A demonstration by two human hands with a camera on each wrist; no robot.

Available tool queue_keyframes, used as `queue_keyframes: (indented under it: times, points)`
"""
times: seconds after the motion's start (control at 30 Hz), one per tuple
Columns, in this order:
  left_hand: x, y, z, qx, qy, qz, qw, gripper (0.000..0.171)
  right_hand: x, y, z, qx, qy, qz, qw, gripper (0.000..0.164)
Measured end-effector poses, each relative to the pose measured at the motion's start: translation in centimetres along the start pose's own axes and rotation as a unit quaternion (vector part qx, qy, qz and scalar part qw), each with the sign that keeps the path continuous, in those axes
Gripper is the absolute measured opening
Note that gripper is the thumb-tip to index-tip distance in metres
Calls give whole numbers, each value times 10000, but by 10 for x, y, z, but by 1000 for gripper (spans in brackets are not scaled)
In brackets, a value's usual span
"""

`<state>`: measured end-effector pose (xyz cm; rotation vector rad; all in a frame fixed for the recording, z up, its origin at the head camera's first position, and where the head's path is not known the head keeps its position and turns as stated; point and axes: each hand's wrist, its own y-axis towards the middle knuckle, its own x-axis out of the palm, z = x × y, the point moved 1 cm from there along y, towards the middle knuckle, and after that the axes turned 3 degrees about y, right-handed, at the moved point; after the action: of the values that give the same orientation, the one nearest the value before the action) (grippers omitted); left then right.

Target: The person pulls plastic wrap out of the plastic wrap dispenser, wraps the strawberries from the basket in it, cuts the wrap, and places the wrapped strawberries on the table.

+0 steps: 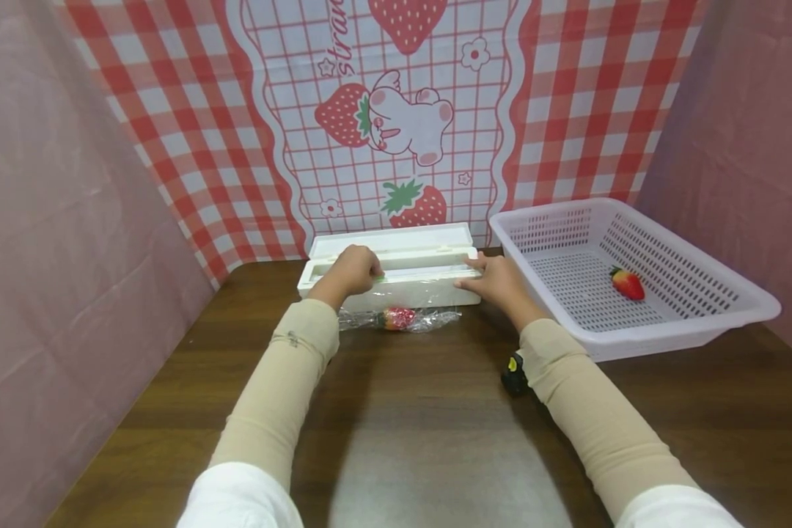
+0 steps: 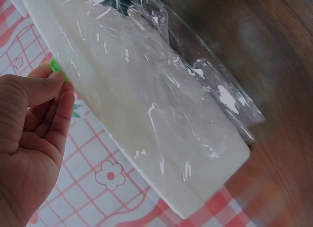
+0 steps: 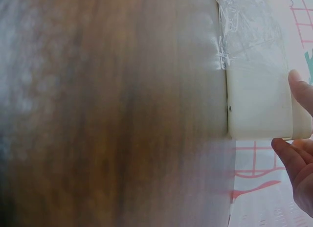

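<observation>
Pinching a small green piece (image 2: pixel 57 70) at the white box's (image 1: pixel 445 293) front edge, the left hand (image 1: pixel 355 270) has thumb and finger nearly together; the right hand (image 1: pixel 503 284) grips the box's right end, near the basket's (image 1: pixel 666 335) rim. The film-wrapped strawberry (image 1: pixel 398 318) lies just before the box; counter (image 1: pixel 429 396) spreads nearer.

A brown wood-grain table (image 1: pixel 171 400) is backed by a hanging cloth (image 1: pixel 396 176) printed with red-and-white checks, strawberries and a cartoon animal, is flanked by a creased pale pink left drape (image 1: pixel 66 279) and a darker pink right drape (image 1: pixel 732 161), and is brightened by a pale reflection (image 1: pixel 442 455).
</observation>
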<state>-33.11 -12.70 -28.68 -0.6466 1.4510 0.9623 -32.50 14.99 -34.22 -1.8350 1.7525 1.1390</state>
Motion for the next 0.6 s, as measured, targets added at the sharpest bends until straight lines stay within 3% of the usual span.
queue_keyframes:
  times: [0.3,0.6]
  points:
    - [-1,-12,-17,-207,-19,117,9997,23,1,0,1,-19,-88,34,10000,64]
    - [-3,-17,-22,-338,-37,58,9994,25,1,0,1,-8,-44,8,10000,65]
